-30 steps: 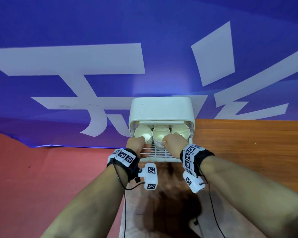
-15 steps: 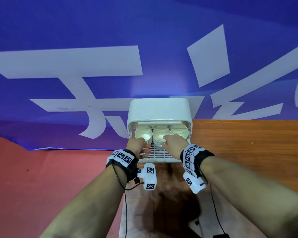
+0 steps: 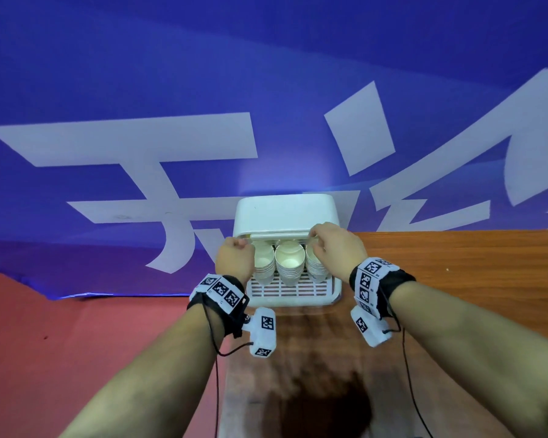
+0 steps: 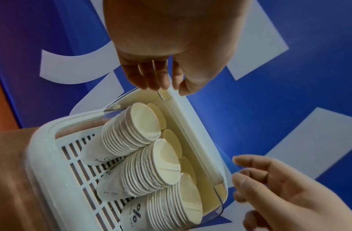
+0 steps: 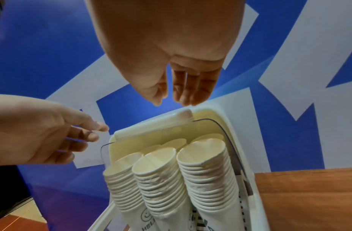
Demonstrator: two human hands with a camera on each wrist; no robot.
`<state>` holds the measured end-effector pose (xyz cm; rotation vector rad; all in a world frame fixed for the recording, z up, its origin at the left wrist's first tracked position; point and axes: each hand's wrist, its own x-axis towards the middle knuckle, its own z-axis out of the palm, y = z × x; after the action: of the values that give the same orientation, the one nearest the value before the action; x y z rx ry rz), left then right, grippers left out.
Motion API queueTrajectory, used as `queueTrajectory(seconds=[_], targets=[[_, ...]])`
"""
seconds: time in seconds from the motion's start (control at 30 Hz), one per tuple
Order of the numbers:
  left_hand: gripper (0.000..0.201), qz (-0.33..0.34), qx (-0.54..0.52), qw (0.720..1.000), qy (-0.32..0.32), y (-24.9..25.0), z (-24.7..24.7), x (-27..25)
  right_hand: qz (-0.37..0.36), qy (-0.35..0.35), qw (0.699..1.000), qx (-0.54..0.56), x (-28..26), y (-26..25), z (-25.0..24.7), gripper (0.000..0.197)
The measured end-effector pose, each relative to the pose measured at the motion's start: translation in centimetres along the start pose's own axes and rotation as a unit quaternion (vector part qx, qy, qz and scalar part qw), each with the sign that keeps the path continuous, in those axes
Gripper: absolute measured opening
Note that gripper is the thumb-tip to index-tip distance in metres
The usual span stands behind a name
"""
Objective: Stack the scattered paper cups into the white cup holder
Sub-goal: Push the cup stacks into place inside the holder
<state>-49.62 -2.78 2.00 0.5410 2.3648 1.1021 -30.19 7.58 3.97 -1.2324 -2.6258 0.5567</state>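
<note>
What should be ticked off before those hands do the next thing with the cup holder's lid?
1. Cups sit in three stacks inside the holder: ok.
2. Lid is raised above the stacks: ok.
3. Left hand is at the lid's left end: ok.
4. Right hand is at the lid's right end: ok.
5. Both hands have a firm grip on the lid: cannot tell, since the fingertips are at the bar but contact is unclear.
6. The stack tops are clear of the lid's path down: cannot tell.
</note>
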Motion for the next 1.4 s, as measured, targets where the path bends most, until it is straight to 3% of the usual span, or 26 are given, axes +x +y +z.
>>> queueTrajectory(seconds=[0.17,0.33,0.6,0.83,1.07,1.2,1.4], targets=[[0.044,0.156,0.103,0.979,-0.08,0.5,0.7,0.2,0.011,-0.041,0.998,-0.041,0.8,1.4,0.1,0.039],[0.046,0.188,0.198,0.957,-0.099,0.7,0.6,-0.1,0.013,-0.068,0.996,-0.056,0.9,2.1,0.7,0.041],[0.041,0.145,0.178,0.966,-0.116,0.4,0.4,-1.1,0.027,-0.078,0.996,-0.04,-0.1,1.7,1.1,0.034],[0.03,0.049,0.056,0.995,-0.066,-2.5,0.8,-2.4,0.094,-0.093,0.991,0.01,-2.2,1.4,2.4,0.026],[0.022,-0.028,-0.005,0.999,-0.043,-6.0,2.1,-4.0,0.121,-0.116,0.983,0.077,-4.8,2.3,5.1,0.025],[0.022,-0.05,-0.007,0.997,-0.056,-7.9,3.2,-4.5,0.132,-0.127,0.977,0.107,-6.1,2.8,6.9,0.024],[0.018,-0.045,0.016,0.997,-0.065,-9.7,4.0,-4.4,0.143,-0.152,0.971,0.119,-6.8,3.9,9.2,0.038]])
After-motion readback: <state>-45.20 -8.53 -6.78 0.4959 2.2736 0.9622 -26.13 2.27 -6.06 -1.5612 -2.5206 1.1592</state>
